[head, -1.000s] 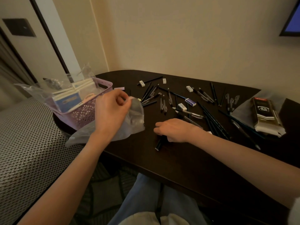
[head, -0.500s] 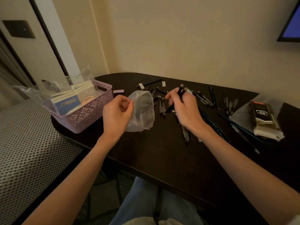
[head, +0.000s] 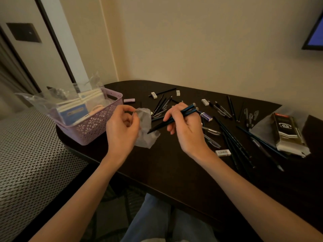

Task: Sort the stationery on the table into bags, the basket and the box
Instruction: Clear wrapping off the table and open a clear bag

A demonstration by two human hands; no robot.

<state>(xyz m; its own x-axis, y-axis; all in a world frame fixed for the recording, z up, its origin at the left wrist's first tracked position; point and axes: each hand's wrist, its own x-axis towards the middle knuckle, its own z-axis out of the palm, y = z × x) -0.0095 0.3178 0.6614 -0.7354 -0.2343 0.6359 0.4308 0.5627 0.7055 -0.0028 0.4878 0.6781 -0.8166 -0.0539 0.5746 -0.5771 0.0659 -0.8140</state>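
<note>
Pencils (head: 172, 119), a small dark bundle, lifted off the counter (head: 174, 172) since a second ago and now clamped in the fingers of the right hand (head: 185, 130), tips angled down at the mouth of the clear bag (head: 146, 131). Left hand (head: 122, 130) raised too, fingers pinching the bag's upper edge beside the purple basket (head: 90, 126). Judged from the single head view: bagging about to begin, with many pens, pencils and erasers (head: 222, 152) left scattered.
</note>
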